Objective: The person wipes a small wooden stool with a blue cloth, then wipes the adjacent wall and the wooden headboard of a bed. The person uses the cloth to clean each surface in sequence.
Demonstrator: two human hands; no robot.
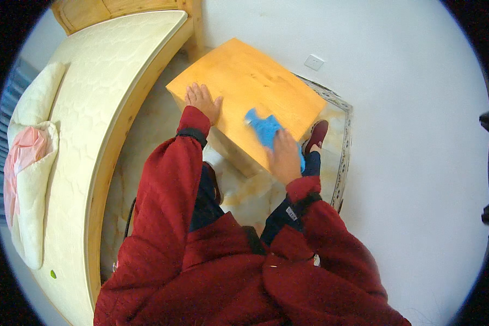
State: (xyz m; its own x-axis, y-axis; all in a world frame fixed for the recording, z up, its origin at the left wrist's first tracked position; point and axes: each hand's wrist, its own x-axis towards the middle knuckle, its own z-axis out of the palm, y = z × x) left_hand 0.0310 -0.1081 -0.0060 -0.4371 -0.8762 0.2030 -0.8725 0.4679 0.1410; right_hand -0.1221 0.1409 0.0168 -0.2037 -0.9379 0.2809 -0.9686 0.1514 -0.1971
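A light wooden bedside cabinet (255,81) stands by the wall between the bed and me. My left hand (202,100) lies flat, fingers spread, on the cabinet top near its left front corner. My right hand (283,156) presses a blue cloth (262,127) onto the top near the front edge, fingers over the cloth's near end. Both arms wear red quilted sleeves.
A bed with a bare cream mattress (98,103) in a wooden frame runs along the left. A folded white and pink quilt (30,163) lies on it. A white wall with a socket (313,62) is behind the cabinet. My dark red shoe (318,135) stands on the marble floor.
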